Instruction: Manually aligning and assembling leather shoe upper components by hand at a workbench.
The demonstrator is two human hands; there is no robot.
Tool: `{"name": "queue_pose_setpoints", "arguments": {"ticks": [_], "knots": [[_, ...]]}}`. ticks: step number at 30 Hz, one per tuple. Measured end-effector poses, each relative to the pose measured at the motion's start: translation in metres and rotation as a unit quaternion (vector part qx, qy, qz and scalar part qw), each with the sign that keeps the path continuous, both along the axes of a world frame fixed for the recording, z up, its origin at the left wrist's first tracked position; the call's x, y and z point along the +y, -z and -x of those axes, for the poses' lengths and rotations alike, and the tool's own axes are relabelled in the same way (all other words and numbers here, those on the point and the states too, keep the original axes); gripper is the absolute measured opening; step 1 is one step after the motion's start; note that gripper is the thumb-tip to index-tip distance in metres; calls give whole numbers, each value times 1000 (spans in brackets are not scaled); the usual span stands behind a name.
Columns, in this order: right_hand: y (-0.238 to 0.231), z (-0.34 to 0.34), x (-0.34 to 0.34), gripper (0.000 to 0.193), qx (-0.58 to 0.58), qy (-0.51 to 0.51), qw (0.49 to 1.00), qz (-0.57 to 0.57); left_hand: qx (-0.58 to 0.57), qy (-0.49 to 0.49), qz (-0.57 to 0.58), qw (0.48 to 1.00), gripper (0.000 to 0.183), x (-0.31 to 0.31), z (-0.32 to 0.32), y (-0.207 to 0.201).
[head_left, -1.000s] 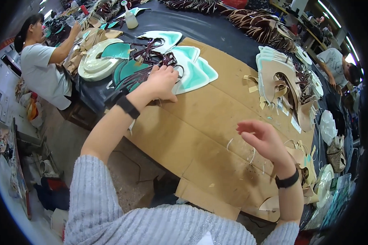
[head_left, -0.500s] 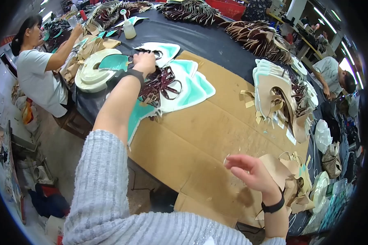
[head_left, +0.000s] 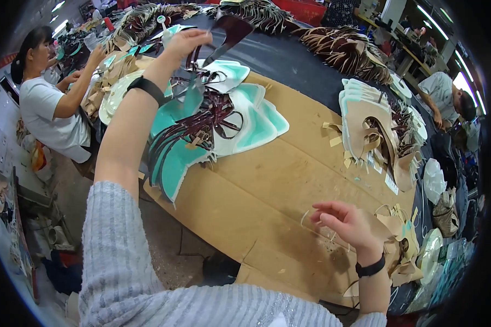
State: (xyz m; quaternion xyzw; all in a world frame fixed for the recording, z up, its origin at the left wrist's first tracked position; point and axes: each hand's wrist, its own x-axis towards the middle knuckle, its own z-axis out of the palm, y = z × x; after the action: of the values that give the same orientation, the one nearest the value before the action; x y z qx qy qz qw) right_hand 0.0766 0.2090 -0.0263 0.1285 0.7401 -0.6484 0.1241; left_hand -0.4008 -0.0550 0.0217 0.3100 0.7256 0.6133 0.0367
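My left hand [head_left: 186, 42] is raised over the far left of the table, its fingers pinching a dark maroon leather piece [head_left: 233, 34] with dangling straps. Below it lies a pile of leather pieces with white and turquoise backs [head_left: 256, 117] and a bundle of thin maroon straps with buckles [head_left: 204, 122]. My right hand [head_left: 346, 224] hovers over the cardboard sheet [head_left: 245, 191] at the near right, fingers curved and apart. A thin white curved strand [head_left: 304, 219] shows by its fingertips; whether they touch it I cannot tell.
Beige leather pieces with straps [head_left: 365, 117] are stacked at the right, and beige scraps [head_left: 401, 245] lie near my right wrist. Maroon strap heaps [head_left: 343, 52] line the far edge. A white roll [head_left: 114, 101] is at the left. Co-workers [head_left: 54, 103] stand left and right.
My left hand has risen from the pile and moved away and slightly left, lifting the maroon leather piece. Straps on the pile now show uncovered. My right hand has shifted slightly right.
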Motion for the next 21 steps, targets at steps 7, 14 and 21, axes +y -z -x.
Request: {"name": "queue_pose_setpoints", "arguments": {"ticks": [7, 14, 21], "knots": [[-33, 35, 17, 52, 226, 123, 953, 163, 235, 87, 83, 964, 21, 55, -153, -100], [-90, 37, 6, 38, 258, 201, 918, 224, 317, 235, 115, 912, 29, 98, -333, -44], [-57, -28, 19, 25, 213, 301, 906, 205, 103, 351, 12, 930, 19, 90, -389, -2]]}}
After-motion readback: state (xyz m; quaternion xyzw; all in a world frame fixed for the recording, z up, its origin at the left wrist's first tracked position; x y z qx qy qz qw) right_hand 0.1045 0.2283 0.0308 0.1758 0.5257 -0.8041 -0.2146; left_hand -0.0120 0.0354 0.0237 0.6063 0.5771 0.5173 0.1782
